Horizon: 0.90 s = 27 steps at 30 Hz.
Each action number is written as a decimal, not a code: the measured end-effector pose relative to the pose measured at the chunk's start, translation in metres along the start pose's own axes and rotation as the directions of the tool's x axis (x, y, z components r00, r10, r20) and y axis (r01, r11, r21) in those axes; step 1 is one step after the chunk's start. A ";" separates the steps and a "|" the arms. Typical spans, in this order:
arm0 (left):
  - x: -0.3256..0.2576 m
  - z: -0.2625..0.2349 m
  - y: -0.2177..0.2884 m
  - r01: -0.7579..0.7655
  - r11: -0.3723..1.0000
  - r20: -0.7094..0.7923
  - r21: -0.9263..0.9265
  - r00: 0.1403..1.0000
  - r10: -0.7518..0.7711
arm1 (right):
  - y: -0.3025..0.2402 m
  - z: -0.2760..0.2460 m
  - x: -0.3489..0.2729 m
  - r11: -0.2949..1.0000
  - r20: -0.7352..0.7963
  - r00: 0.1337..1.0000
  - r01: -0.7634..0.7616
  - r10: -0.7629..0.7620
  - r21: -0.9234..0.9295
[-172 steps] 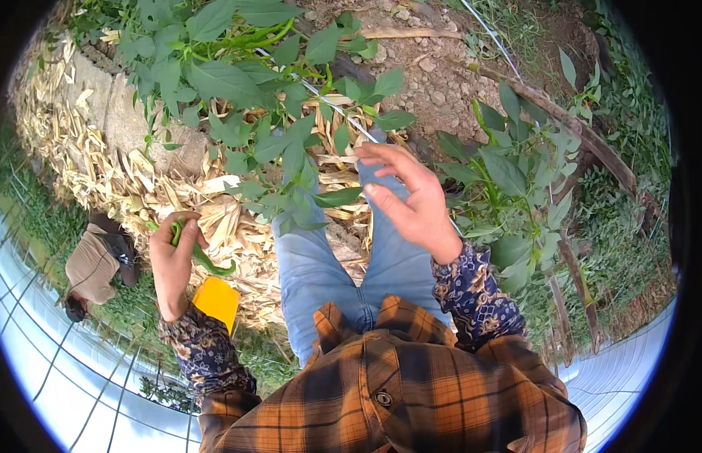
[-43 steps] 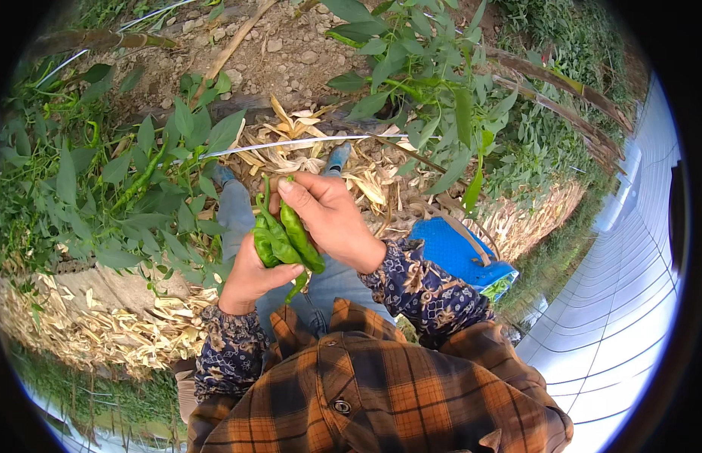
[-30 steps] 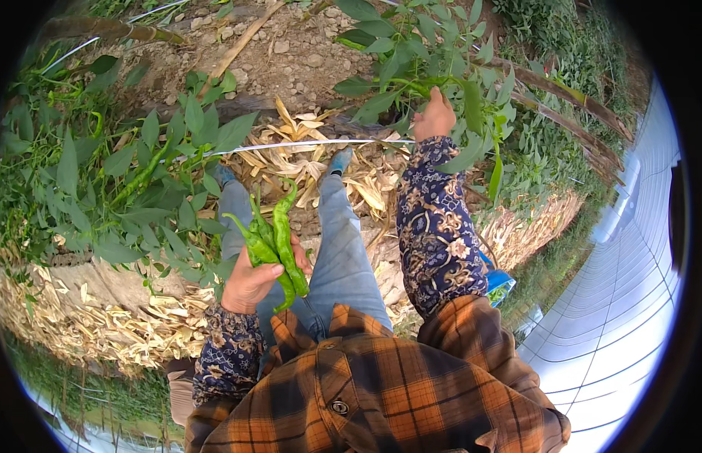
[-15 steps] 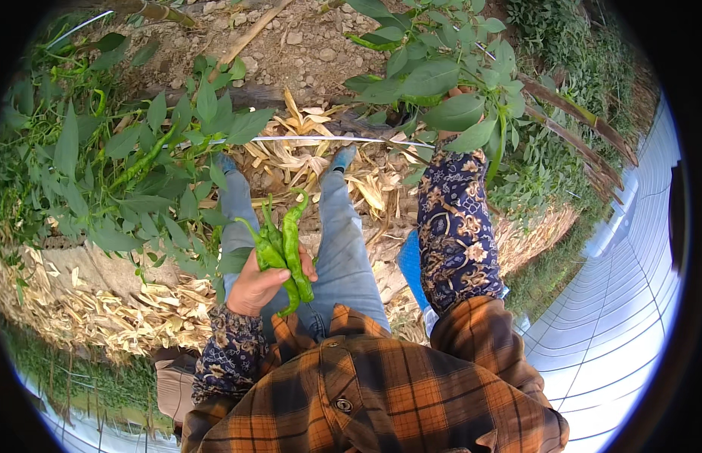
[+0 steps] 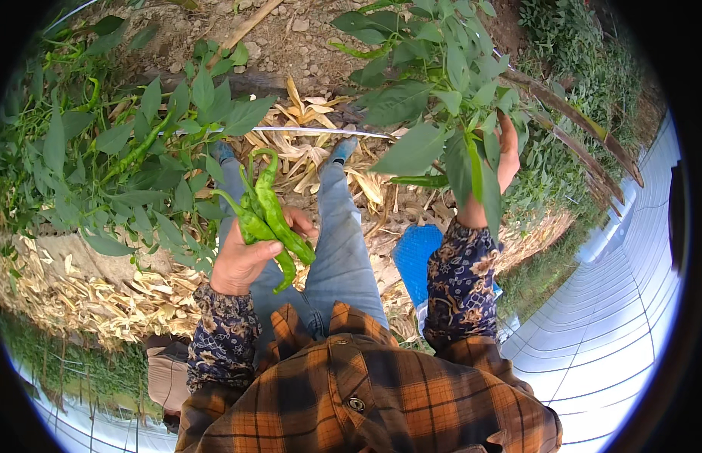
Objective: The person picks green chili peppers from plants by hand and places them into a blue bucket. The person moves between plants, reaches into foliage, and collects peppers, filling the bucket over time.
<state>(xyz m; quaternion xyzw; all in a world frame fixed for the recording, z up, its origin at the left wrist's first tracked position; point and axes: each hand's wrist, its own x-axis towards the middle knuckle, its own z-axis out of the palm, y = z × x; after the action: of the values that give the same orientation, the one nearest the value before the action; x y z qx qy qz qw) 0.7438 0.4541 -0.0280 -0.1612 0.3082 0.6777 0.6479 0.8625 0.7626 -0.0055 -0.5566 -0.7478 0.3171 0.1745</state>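
Note:
My left hand (image 5: 245,257) is closed around a bunch of long green peppers (image 5: 271,211), held in front of my knees. Their curled stems point up and away from me. Reaching forward, my right hand (image 5: 506,162) is in among the leaves of a pepper plant (image 5: 411,98) at the upper right. Leaves cover most of its fingers, so whether they grip anything stays hidden. A bright green pepper (image 5: 475,167) hangs just in front of that palm. Another green pepper (image 5: 419,180) lies level among the leaves to its left.
A second pepper plant (image 5: 139,143) bearing green peppers fills the left. A white string (image 5: 320,130) runs across, past my feet. Dry husks (image 5: 132,309) cover the ground. Something blue and textured (image 5: 416,260) sits beside my right forearm. Wooden stakes (image 5: 577,113) lean at the right.
My right hand has drawn back toward me and right, coming partly out of the leaves, and the plant's leaves have shifted. My left hand, still holding the peppers, has moved slightly left and forward.

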 end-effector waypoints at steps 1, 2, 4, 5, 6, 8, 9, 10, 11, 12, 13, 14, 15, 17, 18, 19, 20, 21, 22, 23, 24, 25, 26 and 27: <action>0.005 0.003 0.003 0.010 0.997 -0.005 0.072 1.000 -0.010 | 0.009 0.003 -0.028 0.992 0.042 0.998 0.036 -0.041 0.118; 0.010 0.007 0.005 0.022 0.989 -0.007 0.144 1.000 -0.021 | -0.007 0.010 -0.059 0.951 0.192 0.974 -0.172 0.124 0.257; 0.016 0.016 0.003 0.091 0.953 0.022 0.290 0.995 -0.102 | -0.036 0.020 -0.108 0.898 0.437 0.890 -0.295 0.134 0.326; 0.016 0.011 -0.004 0.168 0.906 0.043 0.388 0.979 -0.201 | -0.044 0.031 -0.122 0.776 0.473 0.851 -0.453 0.230 0.438; 0.016 0.006 -0.010 0.237 0.843 0.052 0.483 0.953 -0.298 | -0.048 0.040 -0.132 0.612 0.522 0.794 -0.587 0.311 0.529; 0.015 -0.004 -0.022 0.211 0.888 0.082 0.408 0.961 -0.266 | -0.045 0.060 -0.134 0.570 0.586 0.738 -0.653 0.334 0.498; 0.012 -0.006 -0.029 0.180 0.945 0.033 0.274 0.980 -0.196 | -0.036 0.069 -0.134 0.509 0.669 0.659 -0.730 0.344 0.456; 0.010 -0.007 -0.034 0.135 0.982 -0.026 0.134 0.991 -0.133 | -0.033 0.073 -0.127 0.575 0.734 0.599 -0.738 0.320 0.352; 0.013 -0.002 -0.027 0.138 0.990 0.030 0.013 0.990 -0.138 | -0.028 0.078 -0.116 0.638 0.790 0.530 -0.731 0.307 0.242; 0.018 -0.010 -0.027 0.144 0.989 0.060 0.022 0.988 -0.145 | -0.022 0.084 -0.104 0.695 0.840 0.452 -0.706 0.300 0.132; 0.019 -0.020 -0.027 0.147 0.988 0.085 0.040 0.985 -0.149 | -0.014 0.094 -0.084 0.744 0.767 0.579 -0.634 0.275 0.212; 0.018 -0.025 -0.027 0.150 0.987 0.109 0.055 0.982 -0.155 | -0.003 0.105 -0.058 0.788 0.679 0.693 -0.549 0.243 0.278; 0.016 -0.022 -0.025 0.136 0.989 0.060 0.055 0.988 -0.140 | 0.017 0.114 -0.028 0.738 0.527 0.784 -0.560 0.326 0.377; 0.016 -0.021 -0.023 0.107 0.994 0.133 -0.003 0.986 -0.105 | 0.073 0.127 0.035 0.631 0.298 0.808 -0.585 0.508 0.510; 0.014 -0.022 -0.022 0.095 0.995 0.159 -0.039 0.983 -0.087 | 0.106 0.138 0.064 0.558 0.258 0.739 -0.650 0.623 0.516; 0.011 -0.020 -0.018 0.128 0.990 0.151 -0.054 0.981 -0.119 | 0.131 0.146 0.084 0.495 0.283 0.708 -0.673 0.647 0.550; 0.007 -0.024 -0.022 0.159 0.985 0.160 -0.068 0.976 -0.146 | 0.155 0.152 0.096 0.401 0.278 0.685 -0.654 0.673 0.642; -0.003 -0.031 -0.027 0.176 0.981 0.148 -0.079 0.975 -0.164 | 0.157 0.162 0.096 0.343 0.262 0.691 -0.606 0.673 0.718; -0.009 -0.035 -0.031 0.203 0.975 0.153 -0.088 0.970 -0.188 | 0.160 0.162 0.101 0.288 0.229 0.699 -0.539 0.678 0.791; -0.011 -0.037 -0.034 0.200 0.976 0.179 -0.087 0.967 -0.182 | 0.163 0.157 0.109 0.190 0.274 0.656 -0.545 0.703 0.817; -0.012 -0.038 -0.037 0.200 0.969 0.201 -0.145 0.965 -0.169 | 0.174 0.145 0.119 0.096 0.312 0.615 -0.538 0.724 0.838; -0.012 -0.038 -0.039 0.204 0.958 0.218 -0.201 0.963 -0.160 | 0.181 0.140 0.123 -0.002 0.354 0.568 -0.526 0.743 0.850; -0.014 -0.038 -0.040 0.203 0.945 0.228 -0.255 0.963 -0.145 | 0.175 0.138 0.121 0.151 0.283 0.629 -0.545 0.725 0.825; -0.016 -0.040 -0.041 0.197 0.946 0.242 -0.257 0.961 -0.134 | 0.160 0.132 0.118 0.299 0.219 0.688 -0.549 0.692 0.780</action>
<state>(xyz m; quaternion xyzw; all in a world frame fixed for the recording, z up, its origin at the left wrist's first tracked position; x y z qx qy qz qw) 0.7787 0.4154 -0.0568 -0.1999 0.1207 0.6709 0.7039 0.8590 0.8653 -0.2205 -0.6826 -0.2286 0.6126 0.3264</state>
